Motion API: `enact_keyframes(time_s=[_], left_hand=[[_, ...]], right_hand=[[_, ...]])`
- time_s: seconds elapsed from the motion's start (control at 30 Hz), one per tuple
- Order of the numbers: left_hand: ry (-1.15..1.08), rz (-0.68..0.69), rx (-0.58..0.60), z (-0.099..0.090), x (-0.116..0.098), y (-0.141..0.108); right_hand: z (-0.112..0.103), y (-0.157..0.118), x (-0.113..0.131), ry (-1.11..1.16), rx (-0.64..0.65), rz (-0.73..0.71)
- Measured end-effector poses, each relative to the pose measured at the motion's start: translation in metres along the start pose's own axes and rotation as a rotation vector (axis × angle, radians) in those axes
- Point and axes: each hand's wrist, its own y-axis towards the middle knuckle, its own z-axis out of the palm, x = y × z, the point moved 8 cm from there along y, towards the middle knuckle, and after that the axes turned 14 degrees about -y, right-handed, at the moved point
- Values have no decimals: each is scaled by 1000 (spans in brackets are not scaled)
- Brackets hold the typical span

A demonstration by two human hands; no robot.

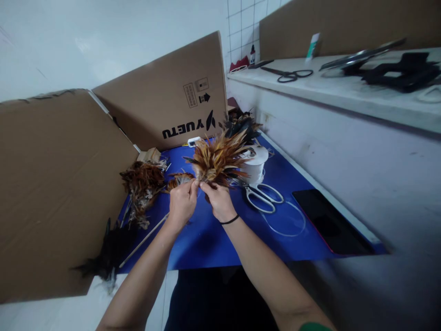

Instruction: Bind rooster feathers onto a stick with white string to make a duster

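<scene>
My left hand (pixel 183 202) and my right hand (pixel 220 201) meet thumb to thumb, fingers closed at the base of a brown and golden feather bunch (pixel 218 158). The feathers fan away from me above both hands. A thin wooden stick (pixel 144 240) slants down to the left from behind my left wrist; whether it joins the bunch is hidden. Just left of my left hand lies a smaller tuft of feathers (pixel 179 179). To the right of my right hand are white-handled scissors (pixel 263 197) and a spool of white ribbon (pixel 255 163), with a loose strand curling near them.
Brown feathers (pixel 143 181) and black feathers (pixel 110 248) lie along the left side of the blue table (pixel 206 239). Dark feathers (pixel 241 126) sit at the back. A phone (pixel 330 220) lies at right. Cardboard panels (pixel 155 101) stand behind; a ledge (pixel 330 87) holds dark scissors (pixel 289 74).
</scene>
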Motion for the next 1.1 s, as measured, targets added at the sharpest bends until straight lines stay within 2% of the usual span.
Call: enact_keyframes(time_s=[0.13,0.37,0.47,0.6,0.73,0.87,0.97,1.1], left_hand=[[-169,-114,-12,0,14,2],[-304,-171,-39,2,23,2],[-230,-149,-73,-1,21,1],[-109,-56,-118,0,14,-1],[47,52,-172,4,7,-4],[252,75,-174,12,7,-7],[309,108,-205,15,7,-10],[254,133,-259,19,10,-16]], right_hand=[[4,-1,-1,91,66,46],[2,-2,11,-43,74,-108],[3,-3,12,-73,81,-129],[-1,-4,17,-165,18,-186],[-3,-7,23,-269,-22,-244],[-3,-11,27,-352,-53,-283],[-2,-8,21,-316,-58,-257],[-3,-2,13,-135,-57,-194]])
